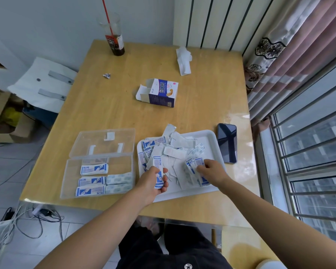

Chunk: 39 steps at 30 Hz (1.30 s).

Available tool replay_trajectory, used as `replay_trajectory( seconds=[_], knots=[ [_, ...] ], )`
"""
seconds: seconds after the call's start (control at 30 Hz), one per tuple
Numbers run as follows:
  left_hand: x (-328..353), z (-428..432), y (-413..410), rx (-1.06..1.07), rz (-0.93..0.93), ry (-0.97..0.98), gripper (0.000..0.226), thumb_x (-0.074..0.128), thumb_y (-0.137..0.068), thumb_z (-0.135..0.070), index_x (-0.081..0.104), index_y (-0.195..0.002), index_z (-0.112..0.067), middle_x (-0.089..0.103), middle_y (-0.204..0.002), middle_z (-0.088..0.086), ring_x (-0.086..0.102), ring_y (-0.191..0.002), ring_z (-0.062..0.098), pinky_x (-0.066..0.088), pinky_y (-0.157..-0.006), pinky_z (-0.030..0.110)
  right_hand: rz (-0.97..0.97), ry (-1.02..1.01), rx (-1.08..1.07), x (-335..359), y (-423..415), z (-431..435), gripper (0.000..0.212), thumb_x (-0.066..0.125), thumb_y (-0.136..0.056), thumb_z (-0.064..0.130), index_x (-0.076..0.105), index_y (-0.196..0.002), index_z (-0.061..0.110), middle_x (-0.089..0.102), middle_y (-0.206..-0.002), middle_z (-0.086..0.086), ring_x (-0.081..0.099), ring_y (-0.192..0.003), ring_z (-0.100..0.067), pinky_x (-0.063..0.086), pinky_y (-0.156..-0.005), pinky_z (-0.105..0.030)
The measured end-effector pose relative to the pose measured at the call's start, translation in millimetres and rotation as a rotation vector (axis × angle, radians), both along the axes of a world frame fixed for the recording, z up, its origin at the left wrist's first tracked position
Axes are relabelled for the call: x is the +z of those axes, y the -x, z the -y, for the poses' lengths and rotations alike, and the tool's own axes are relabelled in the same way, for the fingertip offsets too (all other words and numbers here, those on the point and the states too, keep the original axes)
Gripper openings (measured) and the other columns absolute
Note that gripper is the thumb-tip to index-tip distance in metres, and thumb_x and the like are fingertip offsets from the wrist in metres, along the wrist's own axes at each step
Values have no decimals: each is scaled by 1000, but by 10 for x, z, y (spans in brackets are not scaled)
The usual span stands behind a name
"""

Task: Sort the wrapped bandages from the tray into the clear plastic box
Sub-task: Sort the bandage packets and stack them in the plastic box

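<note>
Holding a small stack of wrapped bandages, the left hand pinches their middle. The right hand grips another bunch. They look light, thin, slippery.

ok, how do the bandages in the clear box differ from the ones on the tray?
Boxed bandages lie flat in tidy rows in the clear plastic box; tray bandages form a loose overlapping heap on the white tray, at mixed angles. Boxed bandages are untouched; tray bandages are being handled: left hand grips one wrapped bandage, right hand grips a bunch. Shared: white wrappers with blue print.
</note>
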<state>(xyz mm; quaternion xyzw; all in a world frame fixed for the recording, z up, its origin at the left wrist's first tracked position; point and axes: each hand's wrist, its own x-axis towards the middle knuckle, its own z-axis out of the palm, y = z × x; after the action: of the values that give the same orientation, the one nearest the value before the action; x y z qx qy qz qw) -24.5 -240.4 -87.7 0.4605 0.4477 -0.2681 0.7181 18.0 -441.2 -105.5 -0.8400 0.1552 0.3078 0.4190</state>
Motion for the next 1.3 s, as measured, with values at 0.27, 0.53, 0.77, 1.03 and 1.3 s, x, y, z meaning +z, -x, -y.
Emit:
replay_trajectory(
  seconds=[0.27, 0.53, 0.77, 1.03, 1.3],
  knots=[
    [68, 118, -15, -164, 94, -19, 28, 29, -101, -9, 56, -108, -4, 62, -81, 16, 60, -70, 26, 54, -70, 37, 112, -105, -147, 180, 9, -59, 28, 55, -72, 26, 46, -64, 1, 42, -62, -10, 42, -57, -20, 36, -53, -26],
    [112, 249, 11, -78, 107, 212, 38, 31, -98, -20, 61, -117, -7, 66, -108, 22, 63, -92, 33, 53, -85, 46, 30, -241, 8, 262, 102, -488, 22, 59, -90, 16, 52, -69, 12, 55, -66, -3, 53, -61, -15, 42, -53, -21],
    [163, 332, 72, -35, 220, 97, 32, 30, -93, 1, 59, -102, -7, 64, -98, 18, 59, -84, 27, 52, -86, 46, 112, -208, -37, 250, 180, -610, 33, 74, -82, 25, 52, -106, 17, 66, -80, -6, 66, -72, -20, 55, -66, -34],
    [106, 304, 152, -192, 284, -109, 32, 26, -103, -8, 57, -109, -13, 64, -94, 14, 62, -77, 24, 54, -62, 29, 0, -314, -79, 245, 218, -618, 25, 71, -86, 26, 59, -88, 4, 58, -77, -12, 60, -63, -19, 47, -53, -25],
    [34, 198, 212, -364, 344, -216, 39, 27, -102, -7, 43, -133, -24, 63, -116, 4, 63, -97, 22, 53, -85, 34, 30, -215, 130, 310, 216, -635, 18, 57, -92, 12, 57, -81, -2, 56, -72, -6, 50, -59, -11, 41, -52, -19]
  ],
)
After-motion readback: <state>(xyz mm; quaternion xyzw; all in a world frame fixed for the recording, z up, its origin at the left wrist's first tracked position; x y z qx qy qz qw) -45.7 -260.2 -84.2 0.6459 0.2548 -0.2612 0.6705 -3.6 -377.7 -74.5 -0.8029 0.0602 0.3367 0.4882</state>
